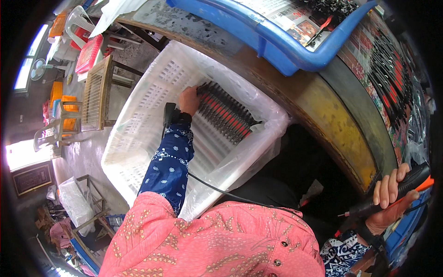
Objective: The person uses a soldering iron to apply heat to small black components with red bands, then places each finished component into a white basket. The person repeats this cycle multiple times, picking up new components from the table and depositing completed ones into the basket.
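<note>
My left hand (188,100) reaches into a white plastic basket (161,83) lined with clear plastic. Its fingers are bent round the end of a long slim black-and-red piece at the far left end of a packed row (226,113); their exact grip is partly hidden. Pieces in the row lie side by side, black with red middles; I cannot tell their kind. At the lower right, my right hand (392,194) is closed round a black electric screwdriver (390,191). Its thin bit points left, apart from anything else.
A worn workbench (323,111) curves past the basket's far and right sides. On it stand a blue tray (286,46) and a spread of black-and-red pieces (392,76). A cable (230,196) crosses in front of me. Wooden frames and plastic chairs (76,23) stand left.
</note>
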Motion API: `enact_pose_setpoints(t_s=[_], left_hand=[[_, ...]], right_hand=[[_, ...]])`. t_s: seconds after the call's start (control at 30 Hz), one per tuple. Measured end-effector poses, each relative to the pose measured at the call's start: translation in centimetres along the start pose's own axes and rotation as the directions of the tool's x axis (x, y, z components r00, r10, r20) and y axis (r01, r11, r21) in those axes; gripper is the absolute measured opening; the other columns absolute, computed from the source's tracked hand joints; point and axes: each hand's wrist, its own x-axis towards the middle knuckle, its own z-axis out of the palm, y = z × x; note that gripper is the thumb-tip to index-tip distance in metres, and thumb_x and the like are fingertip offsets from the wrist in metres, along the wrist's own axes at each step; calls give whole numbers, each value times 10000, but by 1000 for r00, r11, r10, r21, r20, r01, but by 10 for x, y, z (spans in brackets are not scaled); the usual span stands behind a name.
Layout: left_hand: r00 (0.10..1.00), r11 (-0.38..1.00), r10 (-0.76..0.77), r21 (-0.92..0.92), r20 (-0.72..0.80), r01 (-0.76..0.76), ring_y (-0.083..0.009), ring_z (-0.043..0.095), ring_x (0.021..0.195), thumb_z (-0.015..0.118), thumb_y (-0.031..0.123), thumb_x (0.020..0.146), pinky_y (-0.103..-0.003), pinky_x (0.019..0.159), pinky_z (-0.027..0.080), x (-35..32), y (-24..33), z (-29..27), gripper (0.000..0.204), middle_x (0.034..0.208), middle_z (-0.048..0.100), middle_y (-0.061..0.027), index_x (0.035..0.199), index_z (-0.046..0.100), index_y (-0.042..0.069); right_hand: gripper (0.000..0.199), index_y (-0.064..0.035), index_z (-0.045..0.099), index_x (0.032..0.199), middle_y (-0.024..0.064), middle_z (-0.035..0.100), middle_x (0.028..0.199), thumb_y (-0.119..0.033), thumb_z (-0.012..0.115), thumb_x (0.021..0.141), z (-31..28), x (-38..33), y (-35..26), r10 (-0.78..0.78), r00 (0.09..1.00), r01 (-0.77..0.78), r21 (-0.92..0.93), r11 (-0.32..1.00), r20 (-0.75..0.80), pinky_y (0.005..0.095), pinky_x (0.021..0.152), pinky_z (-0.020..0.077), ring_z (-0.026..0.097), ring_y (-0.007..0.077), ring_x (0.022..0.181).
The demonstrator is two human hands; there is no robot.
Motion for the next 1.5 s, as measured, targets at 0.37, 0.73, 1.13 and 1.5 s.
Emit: enact_pose_setpoints(t_s=[0.37, 0.73, 1.13, 1.5], left_hand=[[1000, 1000, 27, 2, 12, -27, -391, 578, 792, 644, 164, 741, -482, 674, 465, 7, 10, 2, 150, 824, 581, -175, 814, 584, 48], [1000, 988, 13, -154, -22, -17, -381, 584, 819, 683, 190, 713, -450, 708, 460, 7, 4, 5, 237, 836, 613, -188, 867, 613, 24], [902, 422, -194, -798, 385, 431, -76, 479, 485, 678, 157, 748, -244, 440, 381, 9, -29, 0, 185, 607, 568, -19, 823, 636, -8], [992, 911, -127, -396, 8, 120, -297, 653, 764, 727, 150, 658, -365, 700, 500, 15, -16, 5, 308, 829, 668, -167, 941, 675, 40]], right_hand=[[486, -47, 356, 936, -14, 424, 563, -405, 665, 822, -2, 0, 0, -12, 1000, 12, -27, 1000, -19, 205, 364, 437, 452, 64, 401], [499, -44, 357, 939, -15, 423, 564, -413, 671, 816, -1, 0, 1, -14, 999, 13, -43, 999, -33, 205, 364, 431, 447, 61, 399], [488, -50, 353, 927, -9, 431, 566, -399, 674, 814, -7, 1, 0, 19, 1000, -19, 0, 1000, -1, 218, 379, 439, 457, 74, 412], [466, -43, 360, 936, -8, 436, 568, -375, 668, 828, -4, 0, -1, 2, 1000, -2, -9, 1000, -7, 227, 380, 448, 464, 76, 414]])
